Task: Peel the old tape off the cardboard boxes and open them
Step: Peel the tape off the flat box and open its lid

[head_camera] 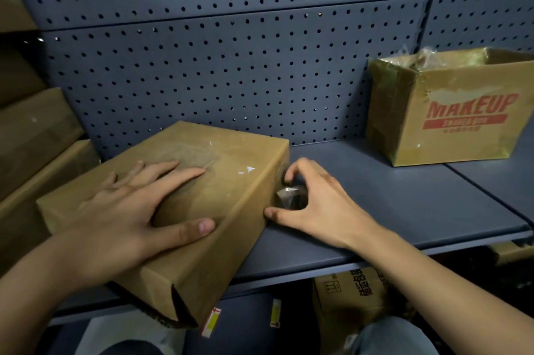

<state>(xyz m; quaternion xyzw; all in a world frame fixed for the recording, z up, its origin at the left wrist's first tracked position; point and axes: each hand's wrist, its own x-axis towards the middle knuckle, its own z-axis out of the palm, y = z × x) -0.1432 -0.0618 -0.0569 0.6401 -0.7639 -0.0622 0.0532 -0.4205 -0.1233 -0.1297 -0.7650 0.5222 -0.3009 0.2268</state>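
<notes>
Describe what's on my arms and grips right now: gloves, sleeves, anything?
The left grip and right grip are bare hands: no gloves or rings in view. The left forearm and right forearm are bare to the frame edge: no sleeve, watch or band shows.

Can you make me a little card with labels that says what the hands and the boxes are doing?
left hand: pressed flat on top of the closed box
right hand: fingers curl round crumpled tape at the box's right side
closed box: on the shelf, flaps shut, near corner sticking out past the front edge
MAKEUP box: farther right on the shelf, top open, no hand on it
back wall: pegboard
</notes>
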